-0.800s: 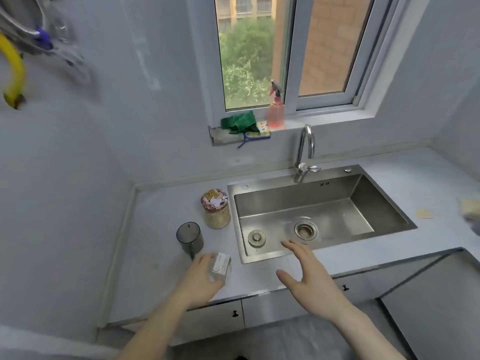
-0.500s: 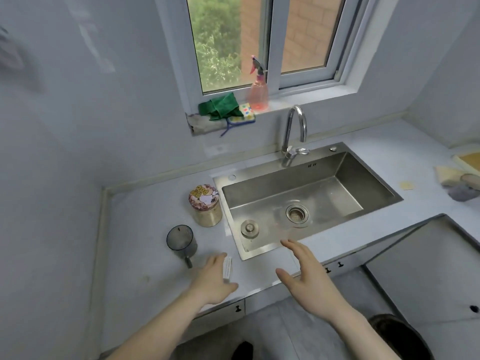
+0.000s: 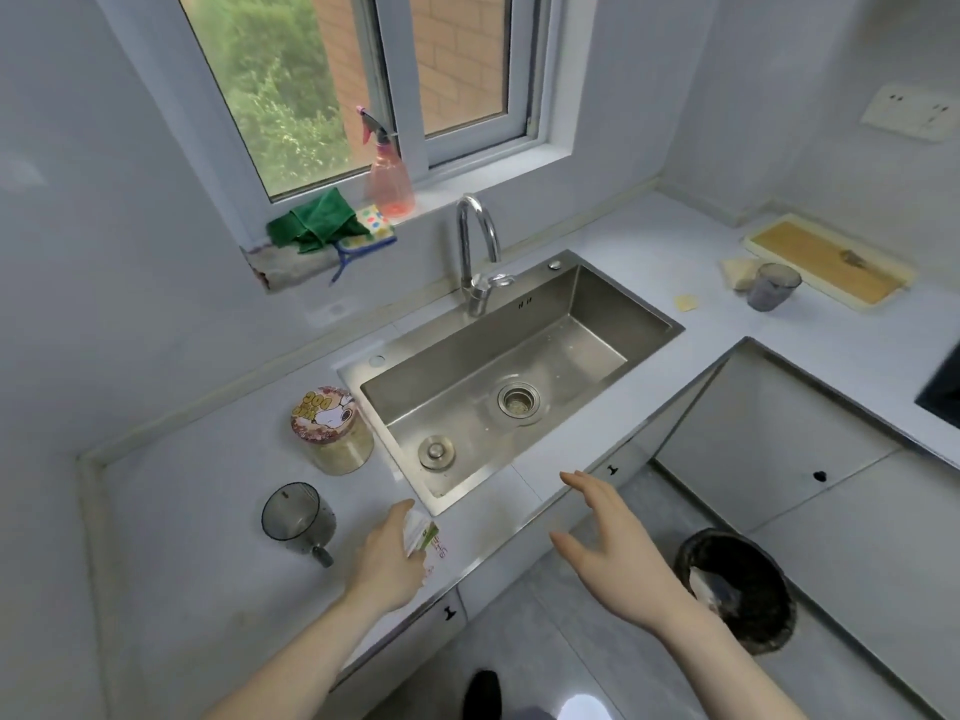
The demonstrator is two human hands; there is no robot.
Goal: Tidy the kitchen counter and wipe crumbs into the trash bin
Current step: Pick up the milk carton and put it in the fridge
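Note:
My left hand (image 3: 389,556) holds a small white and green packet (image 3: 422,532) just above the counter's front edge, left of the sink (image 3: 597,293). My right hand (image 3: 608,543) hovers with fingers spread and holds nothing, in front of the counter edge. A dark round trash bin (image 3: 737,589) with pale waste inside stands on the floor at the lower right. A jar with a cartoon lid (image 3: 330,431) and a grey measuring cup (image 3: 296,519) stand on the grey counter (image 3: 182,537). A green cloth (image 3: 311,220) and a dotted sponge (image 3: 374,223) lie on the window sill.
A pink spray bottle (image 3: 387,174) stands on the sill behind the tap (image 3: 475,252). On the right counter are a wooden board on a tray (image 3: 826,262), a grey cup (image 3: 771,285), a pale cloth (image 3: 737,267) and a small yellow scrap (image 3: 685,302). A dark hob corner (image 3: 943,392) shows at far right.
The view has tilted down and to the right, so the trash bin and right counter show fully. My left hand has lifted and turned the packet. My right hand stays spread near the counter edge.

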